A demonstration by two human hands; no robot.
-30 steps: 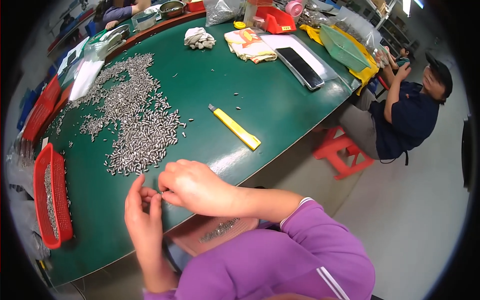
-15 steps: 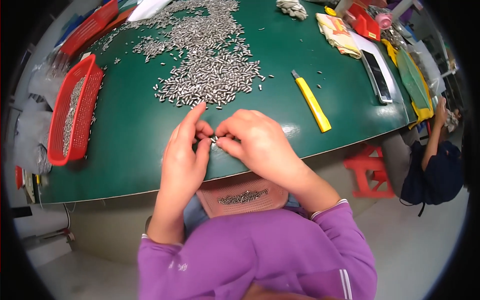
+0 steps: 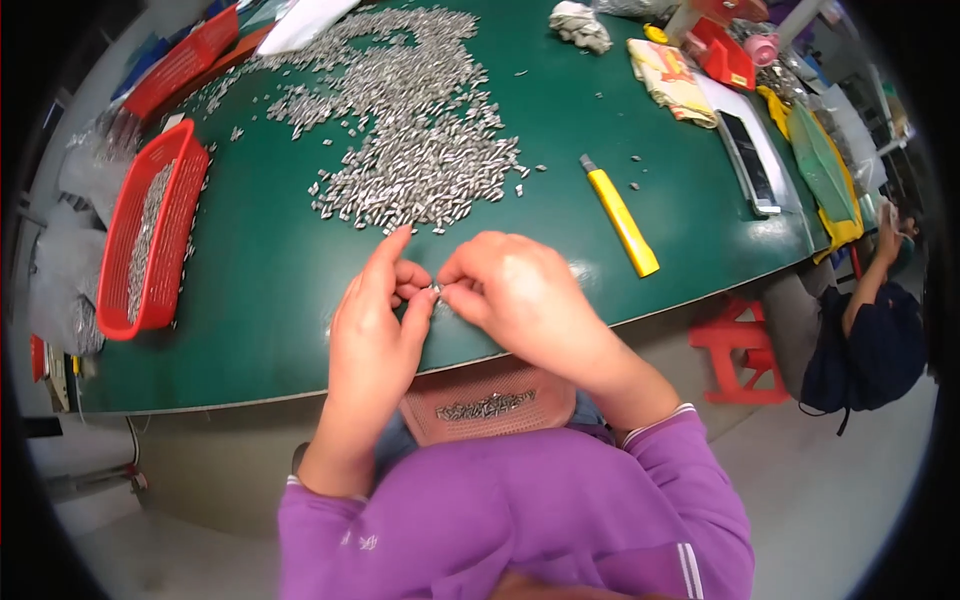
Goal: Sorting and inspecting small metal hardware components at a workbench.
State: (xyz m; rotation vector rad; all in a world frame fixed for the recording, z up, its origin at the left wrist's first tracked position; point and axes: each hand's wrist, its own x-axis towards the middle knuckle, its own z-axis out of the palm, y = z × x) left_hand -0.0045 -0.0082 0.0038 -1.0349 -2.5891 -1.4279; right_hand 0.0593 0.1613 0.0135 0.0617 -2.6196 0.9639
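Note:
My left hand [image 3: 370, 325] and my right hand [image 3: 520, 290] meet above the near part of the green table. Their thumbs and fingertips are pinched together around a tiny silvery metal piece [image 3: 436, 289], mostly covered by the fingers. Whether it is one part or two joined, I cannot tell. Just beyond my fingers spreads a large heap of small silvery metal pins [image 3: 420, 165]. Below the table edge, at my lap, a pink basket [image 3: 558, 405] holds a small pile of metal parts [image 3: 487, 406].
At the left stands a red basket [image 3: 188, 190] with metal parts inside. A yellow utility knife [image 3: 622, 222] lies right of the heap. Farther right are a phone [image 3: 748, 160] and a folded cloth [image 3: 675, 80]. A red stool [image 3: 735, 350] and another person [image 3: 875, 340] are beyond the table's right side.
My fingertips have drawn closer together around the tiny metal piece, which shows less now. The table scene sits slightly lower in view; the other person's hand has shifted a little.

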